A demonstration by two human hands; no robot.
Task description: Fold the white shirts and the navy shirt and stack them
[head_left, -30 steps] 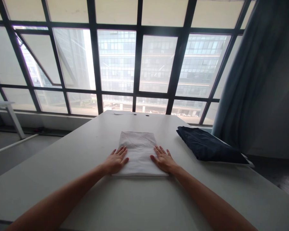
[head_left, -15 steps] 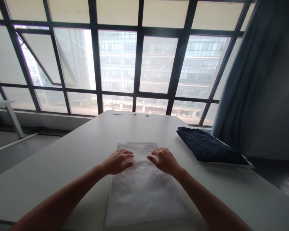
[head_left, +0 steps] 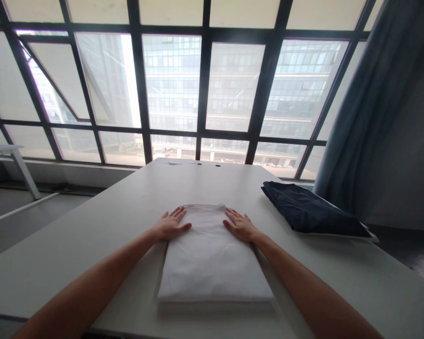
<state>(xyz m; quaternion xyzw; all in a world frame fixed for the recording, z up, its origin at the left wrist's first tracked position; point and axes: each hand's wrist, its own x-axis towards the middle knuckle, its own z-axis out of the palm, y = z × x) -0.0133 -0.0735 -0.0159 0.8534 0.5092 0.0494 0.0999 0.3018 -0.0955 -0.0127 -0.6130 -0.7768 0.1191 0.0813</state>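
Note:
A white folded garment (head_left: 212, 263) lies flat on the white table (head_left: 120, 202), its wider edge toward me. My left hand (head_left: 171, 225) rests on the far left edge of the fold, fingers stretched out and pointing away. On the opposite side, my right hand (head_left: 240, 225) lies flat over the far right edge with its fingers extended. Both thumbs point inward over the cloth. Neither hand grips anything.
To the right, a stack of dark navy folded cloth (head_left: 311, 207) lies near the table's edge, with something white beneath it. A blue-grey curtain (head_left: 360, 108) hangs at the right. Beyond the table stand large black-framed windows (head_left: 173, 84). Another white table (head_left: 17, 165) is at the left.
Both hands have moved outward to the garment's side edges and flattened, with fingers straighter than before. The near edge of the white garment now sits higher in the view.

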